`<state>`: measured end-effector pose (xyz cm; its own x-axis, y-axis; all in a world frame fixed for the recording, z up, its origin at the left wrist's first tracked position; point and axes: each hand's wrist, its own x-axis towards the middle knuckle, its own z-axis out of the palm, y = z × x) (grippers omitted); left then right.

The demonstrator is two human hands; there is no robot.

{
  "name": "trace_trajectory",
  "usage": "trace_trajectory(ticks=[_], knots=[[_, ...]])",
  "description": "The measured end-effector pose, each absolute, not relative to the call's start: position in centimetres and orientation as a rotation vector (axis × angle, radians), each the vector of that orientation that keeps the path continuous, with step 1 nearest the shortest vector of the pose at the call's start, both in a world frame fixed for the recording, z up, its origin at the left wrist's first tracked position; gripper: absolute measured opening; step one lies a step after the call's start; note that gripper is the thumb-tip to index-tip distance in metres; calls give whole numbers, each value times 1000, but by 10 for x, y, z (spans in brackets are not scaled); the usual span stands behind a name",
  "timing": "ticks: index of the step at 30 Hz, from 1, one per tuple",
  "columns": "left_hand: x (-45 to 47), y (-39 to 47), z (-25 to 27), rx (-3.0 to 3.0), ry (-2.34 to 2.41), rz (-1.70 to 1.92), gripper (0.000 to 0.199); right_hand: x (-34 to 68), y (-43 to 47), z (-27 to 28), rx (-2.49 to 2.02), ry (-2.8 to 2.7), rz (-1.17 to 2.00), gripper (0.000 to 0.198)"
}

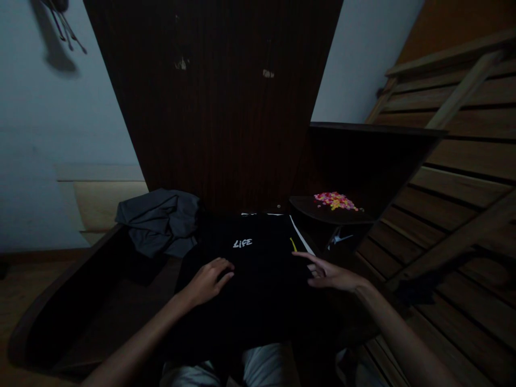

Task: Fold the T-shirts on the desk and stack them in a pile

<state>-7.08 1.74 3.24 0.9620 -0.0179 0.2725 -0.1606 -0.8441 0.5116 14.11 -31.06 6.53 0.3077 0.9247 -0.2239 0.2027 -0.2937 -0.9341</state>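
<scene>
A black cloth [258, 295], perhaps a garment, lies spread in front of me with white print on it that looks like characters. Near its right side runs a short yellow strip [294, 244], with a white edge beyond it. My left hand [210, 280] rests on the left part of the cloth, fingers slightly bent and the thumb apart, holding nothing. Over the right part is my right hand [332, 274]. Its index finger stretches to the lower end of the yellow strip, and the other fingers are partly bent. The dim light hides the folds of the cloth.
A crumpled grey cloth [161, 220] lies at the left, by the curved dark wooden edge [72, 290]. On a small shelf [342, 216] at the right sits a pile of pink, red and yellow bits [335, 200]. Wooden slats [463, 193] stand on the far right.
</scene>
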Motion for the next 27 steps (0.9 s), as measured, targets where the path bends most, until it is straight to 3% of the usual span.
trace_trajectory(ticks=[4, 7, 13, 17, 19, 27], knots=[[-70, 13, 33, 2668, -191, 496, 29, 142, -314, 56, -1662, -1013, 1045, 96], [-51, 26, 35, 2706, -51, 574, 36, 156, -307, 49, -1889, -900, 893, 78], [7, 70, 23, 2726, 349, 439, 48, 191, -263, 41, -2257, -928, 161, 40], [26, 84, 5, 2835, 444, 183, 55, 197, -235, 34, -2381, -1172, -74, 61], [30, 86, 0, 2877, 436, 162, 57, 198, -226, 34, -2423, -1291, -152, 61], [43, 84, 6, 2911, 510, 68, 58, 201, -196, 44, -2490, -1336, -462, 29]])
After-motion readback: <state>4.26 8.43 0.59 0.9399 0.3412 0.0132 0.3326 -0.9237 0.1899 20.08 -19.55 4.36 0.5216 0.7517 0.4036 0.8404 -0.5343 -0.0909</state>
